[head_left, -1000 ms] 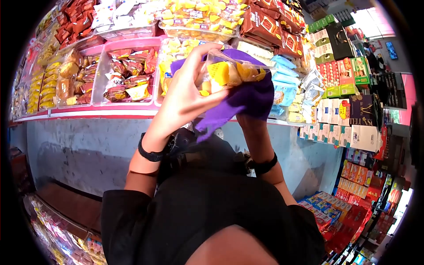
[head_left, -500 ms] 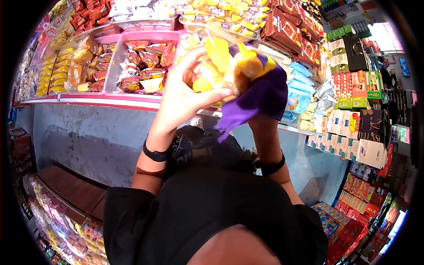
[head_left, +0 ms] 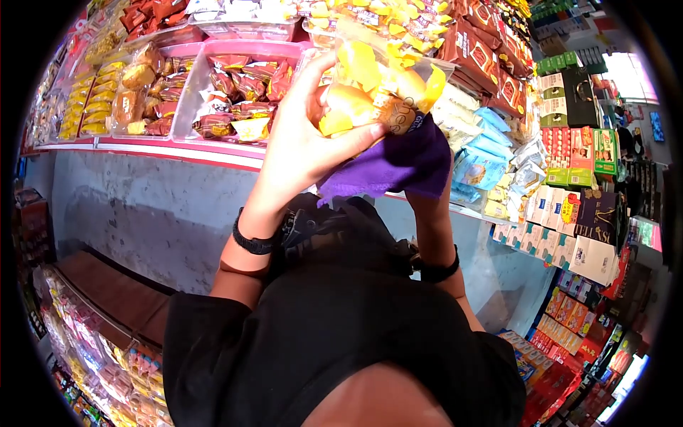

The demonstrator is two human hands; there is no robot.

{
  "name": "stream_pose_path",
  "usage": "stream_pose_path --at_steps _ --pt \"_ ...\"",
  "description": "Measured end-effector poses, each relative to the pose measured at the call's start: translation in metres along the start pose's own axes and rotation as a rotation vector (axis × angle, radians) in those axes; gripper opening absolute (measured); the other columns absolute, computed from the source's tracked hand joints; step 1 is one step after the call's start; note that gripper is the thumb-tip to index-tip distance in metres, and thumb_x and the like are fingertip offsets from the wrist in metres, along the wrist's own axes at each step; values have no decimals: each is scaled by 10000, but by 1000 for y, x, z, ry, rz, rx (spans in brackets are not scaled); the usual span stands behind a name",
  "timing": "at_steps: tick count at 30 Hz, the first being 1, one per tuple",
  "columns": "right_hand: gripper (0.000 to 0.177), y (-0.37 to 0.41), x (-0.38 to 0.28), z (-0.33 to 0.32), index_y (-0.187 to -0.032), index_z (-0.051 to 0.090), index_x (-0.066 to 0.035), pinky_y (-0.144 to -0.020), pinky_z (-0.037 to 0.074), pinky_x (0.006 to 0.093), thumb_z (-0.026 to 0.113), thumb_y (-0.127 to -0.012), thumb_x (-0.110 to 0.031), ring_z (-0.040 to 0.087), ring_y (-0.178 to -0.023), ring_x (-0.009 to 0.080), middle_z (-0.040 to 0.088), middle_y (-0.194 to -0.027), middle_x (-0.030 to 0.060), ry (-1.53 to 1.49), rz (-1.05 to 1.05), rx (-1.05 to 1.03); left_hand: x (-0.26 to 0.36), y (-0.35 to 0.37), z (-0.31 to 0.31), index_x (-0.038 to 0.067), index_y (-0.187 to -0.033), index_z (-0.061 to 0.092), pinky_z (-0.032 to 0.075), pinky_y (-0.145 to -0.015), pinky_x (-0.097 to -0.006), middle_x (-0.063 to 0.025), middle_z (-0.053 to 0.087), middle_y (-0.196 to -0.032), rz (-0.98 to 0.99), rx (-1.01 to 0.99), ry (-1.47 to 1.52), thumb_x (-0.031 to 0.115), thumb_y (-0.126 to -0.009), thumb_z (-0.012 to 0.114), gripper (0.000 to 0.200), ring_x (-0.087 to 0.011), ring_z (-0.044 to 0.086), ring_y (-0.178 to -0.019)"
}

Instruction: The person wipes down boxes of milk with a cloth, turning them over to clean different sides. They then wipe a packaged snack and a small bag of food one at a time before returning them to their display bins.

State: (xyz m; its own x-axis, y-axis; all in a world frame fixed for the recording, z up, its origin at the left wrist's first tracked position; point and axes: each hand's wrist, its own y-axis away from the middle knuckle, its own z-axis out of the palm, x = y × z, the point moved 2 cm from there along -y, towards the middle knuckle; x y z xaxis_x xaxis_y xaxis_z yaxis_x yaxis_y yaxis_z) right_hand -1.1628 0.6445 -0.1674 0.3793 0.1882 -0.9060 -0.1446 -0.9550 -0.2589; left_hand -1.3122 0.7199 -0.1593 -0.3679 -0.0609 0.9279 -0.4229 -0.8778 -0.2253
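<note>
A clear and yellow bag of bread rolls (head_left: 348,105) is held up above the counter edge. My left hand (head_left: 306,135) is closed round its left side, with the thumb across the front. A purple cloth (head_left: 398,162) hangs against the underside and right of the bag. My right hand (head_left: 429,199) is behind and under this cloth; its fingers are hidden, and only the part near the wrist shows.
Trays of brown-wrapped snacks (head_left: 242,92) and yellow packets (head_left: 99,99) line the pink-edged shelf (head_left: 163,147). Blue packets (head_left: 484,149) and stacked boxes (head_left: 569,210) stand at the right. A brown-topped display (head_left: 114,288) is at the lower left.
The purple cloth has shifted down and left and now hangs below the bag, so more of the bag's printed label shows. My left hand still grips the bag.
</note>
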Motion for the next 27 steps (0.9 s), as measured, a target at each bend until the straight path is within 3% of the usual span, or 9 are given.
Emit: stream_pose_path --at_steps 5,7,14,16,18,20,22,24,27 --pt "335 -4 4 2 -1025 560 11 -691 476 286 665 -730 -106 634 -768 201 636 -838 119 121 -33 -28 -4 4 -7 -56 -1282 321 414 -876 -281 -129 541 -1079 -39 -45 -145 130 -709 728 728 -159 517 -1012" --pt "225 -7 -2 6 -929 569 11 -635 472 258 643 -735 -79 612 -703 135 642 -783 78 146 -153 61 -6 4 -8 -48 -1274 330 419 -864 -274 -118 542 -1077 -50 -64 -96 129 -713 724 708 -145 519 -998" --pt "205 -12 9 9 -898 564 7 -643 475 271 637 -765 -130 603 -672 172 616 -728 59 390 -155 266 -2 0 -9 -17 -1226 384 437 -795 -235 -70 547 -1061 -119 -127 87 92 -753 680 568 -80 515 -919" --pt "221 -13 20 9 -902 544 9 -636 474 272 626 -786 -161 598 -656 180 602 -710 61 -69 2 238 -13 3 -13 -2 -1208 417 445 -790 -250 -70 554 -1071 -75 -154 26 96 -763 676 524 -97 536 -917" --pt "175 -14 30 8 -876 534 -4 -622 481 270 605 -811 -151 598 -650 159 602 -709 59 42 -103 275 -16 3 -11 8 -1193 442 447 -799 -269 -71 559 -1080 -45 -222 -157 120 -761 689 510 -119 549 -941" --pt "141 -19 16 7 -894 540 -16 -631 495 268 596 -820 -123 601 -687 145 604 -745 57 -559 224 150 -11 6 -8 7 -1202 443 437 -833 -286 -83 561 -1094 -63 -197 -288 141 -750 708 541 -144 544 -994" --pt "145 -21 20 9 -940 548 -9 -630 508 274 574 -831 -100 607 -704 150 609 -792 64 -683 166 112 -10 6 -6 1 -1213 437 435 -843 -293 -93 557 -1102 -137 -182 -64 149 -746 715 563 -147 539 -1002" --pt "207 -20 27 14 -1012 536 8 -636 522 291 546 -861 -134 623 -724 178 617 -836 92 -846 9 171 -17 6 -10 6 -1237 417 442 -836 -292 -110 552 -1109 -41 -175 -133 143 -737 723 603 -151 544 -996" --pt "241 -17 39 16 -1025 536 10 -665 538 320 519 -886 -187 635 -750 221 621 -880 121 -945 133 213 -9 10 -8 22 -1256 375 451 -794 -280 -114 567 -1018 -79 -106 -83 136 -692 759 693 -144 551 -928"
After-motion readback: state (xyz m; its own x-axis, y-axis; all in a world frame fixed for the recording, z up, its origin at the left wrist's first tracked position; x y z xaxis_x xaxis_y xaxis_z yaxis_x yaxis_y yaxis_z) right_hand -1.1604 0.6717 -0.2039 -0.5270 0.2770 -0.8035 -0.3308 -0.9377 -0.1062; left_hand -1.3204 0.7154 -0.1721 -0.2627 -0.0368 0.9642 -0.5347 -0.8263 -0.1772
